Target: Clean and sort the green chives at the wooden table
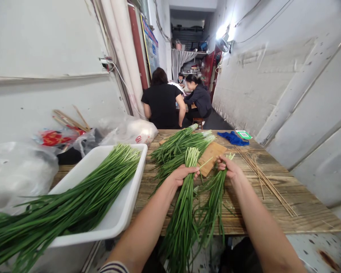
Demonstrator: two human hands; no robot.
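Rough pale walls run back on both sides of this narrow room, where a person in a black T-shirt (161, 100) and another in a dark jacket (201, 100) sit at the far end. Nearer me is a wooden table (309, 213). Over its near edge the left hand (184, 175) has its fingers wrapped around a thick bunch of green stalks (183, 212), just below the pale ends, and the leaves trail down past the edge. Close on its right, the right hand (227, 167) pinches a thinner bunch (216, 199) near the top, fingers curled in. More bundles (182, 146) lie just beyond, partly over a cutting board (211, 157). To the left, a white tray (135, 191) holds a long heap of stalks (93, 193); to the right lie thin sticks (265, 182) and, farther off, a blue cloth (234, 138).
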